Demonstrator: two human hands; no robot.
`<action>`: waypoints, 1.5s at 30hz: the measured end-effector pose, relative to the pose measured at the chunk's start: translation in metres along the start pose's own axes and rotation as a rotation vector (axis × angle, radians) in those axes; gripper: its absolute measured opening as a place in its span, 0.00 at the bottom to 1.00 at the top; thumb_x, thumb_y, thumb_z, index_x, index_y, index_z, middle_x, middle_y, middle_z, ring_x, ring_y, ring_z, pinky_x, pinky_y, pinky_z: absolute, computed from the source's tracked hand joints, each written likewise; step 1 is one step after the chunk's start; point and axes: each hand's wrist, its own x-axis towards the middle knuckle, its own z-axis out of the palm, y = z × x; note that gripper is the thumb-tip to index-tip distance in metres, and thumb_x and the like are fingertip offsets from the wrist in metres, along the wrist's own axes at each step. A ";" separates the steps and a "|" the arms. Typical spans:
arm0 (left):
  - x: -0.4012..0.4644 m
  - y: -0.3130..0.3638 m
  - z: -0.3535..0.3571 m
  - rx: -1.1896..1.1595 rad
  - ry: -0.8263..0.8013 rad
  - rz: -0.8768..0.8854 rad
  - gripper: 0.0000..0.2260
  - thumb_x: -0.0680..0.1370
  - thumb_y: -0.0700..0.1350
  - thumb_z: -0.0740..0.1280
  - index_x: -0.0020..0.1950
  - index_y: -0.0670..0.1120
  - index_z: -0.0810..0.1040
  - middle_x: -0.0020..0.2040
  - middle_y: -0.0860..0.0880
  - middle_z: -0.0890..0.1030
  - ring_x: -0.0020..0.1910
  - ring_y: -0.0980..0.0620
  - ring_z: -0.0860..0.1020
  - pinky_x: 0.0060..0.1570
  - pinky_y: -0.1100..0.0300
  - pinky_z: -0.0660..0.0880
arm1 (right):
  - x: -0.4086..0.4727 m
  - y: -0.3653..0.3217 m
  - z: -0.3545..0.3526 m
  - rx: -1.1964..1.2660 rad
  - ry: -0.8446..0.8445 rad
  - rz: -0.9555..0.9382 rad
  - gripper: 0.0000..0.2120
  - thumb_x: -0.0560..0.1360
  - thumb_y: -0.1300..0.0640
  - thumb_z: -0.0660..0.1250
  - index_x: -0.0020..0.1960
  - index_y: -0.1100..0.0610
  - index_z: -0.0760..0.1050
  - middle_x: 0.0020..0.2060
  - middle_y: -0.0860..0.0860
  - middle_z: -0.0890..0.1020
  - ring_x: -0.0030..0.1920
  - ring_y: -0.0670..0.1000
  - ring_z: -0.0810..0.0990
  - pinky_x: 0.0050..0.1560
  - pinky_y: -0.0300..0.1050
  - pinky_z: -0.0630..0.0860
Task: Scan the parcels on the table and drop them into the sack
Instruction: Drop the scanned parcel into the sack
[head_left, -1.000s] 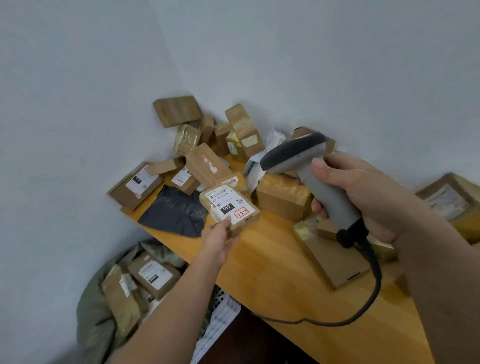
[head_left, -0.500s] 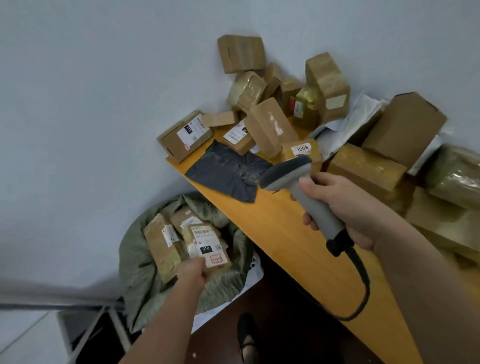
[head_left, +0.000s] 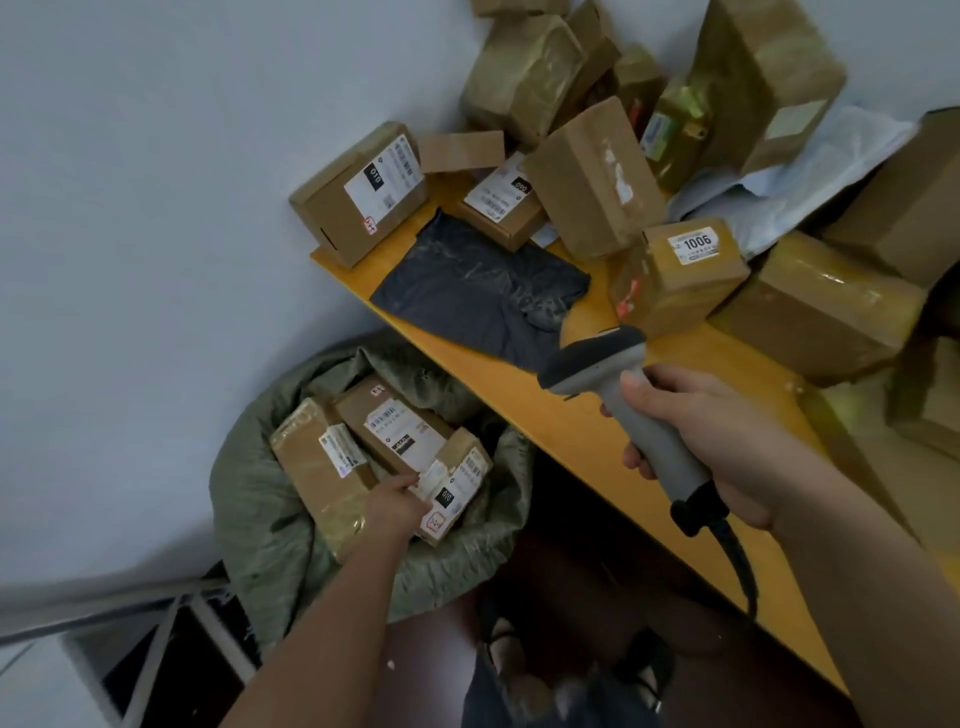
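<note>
Green sack (head_left: 260, 499) holds parcel (head_left: 457, 488), left hand (head_left: 397, 506) on it, grip unclear. Right hand (head_left: 722, 441) clamps scanner (head_left: 623, 410). Risk: parcel slides off pile, cable snags worktop (head_left: 597, 431) edge.

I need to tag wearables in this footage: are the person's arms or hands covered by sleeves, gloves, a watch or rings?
Both forearms are bare up to the frame edge: no sleeves show. The left hand and right hand wear no gloves; no watch, band or ring is visible.
</note>
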 end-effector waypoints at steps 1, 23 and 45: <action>0.003 0.001 0.004 0.058 0.012 0.011 0.23 0.68 0.35 0.75 0.63 0.44 0.80 0.63 0.42 0.78 0.60 0.40 0.77 0.62 0.47 0.75 | 0.002 0.002 -0.002 0.007 0.018 0.011 0.15 0.81 0.49 0.61 0.58 0.59 0.75 0.35 0.58 0.80 0.30 0.51 0.77 0.33 0.46 0.74; -0.150 0.216 0.165 0.387 -0.166 0.794 0.11 0.81 0.42 0.63 0.64 0.45 0.74 0.61 0.47 0.74 0.53 0.51 0.76 0.49 0.58 0.75 | -0.072 0.031 -0.183 0.386 0.391 -0.092 0.16 0.81 0.50 0.63 0.65 0.56 0.71 0.51 0.56 0.78 0.31 0.50 0.79 0.35 0.46 0.77; -0.223 0.186 0.386 0.490 -0.266 0.190 0.41 0.72 0.61 0.72 0.73 0.38 0.59 0.70 0.40 0.65 0.66 0.39 0.69 0.62 0.43 0.73 | -0.102 0.174 -0.395 0.324 0.425 -0.036 0.15 0.78 0.48 0.66 0.62 0.52 0.73 0.48 0.57 0.81 0.36 0.50 0.82 0.41 0.45 0.79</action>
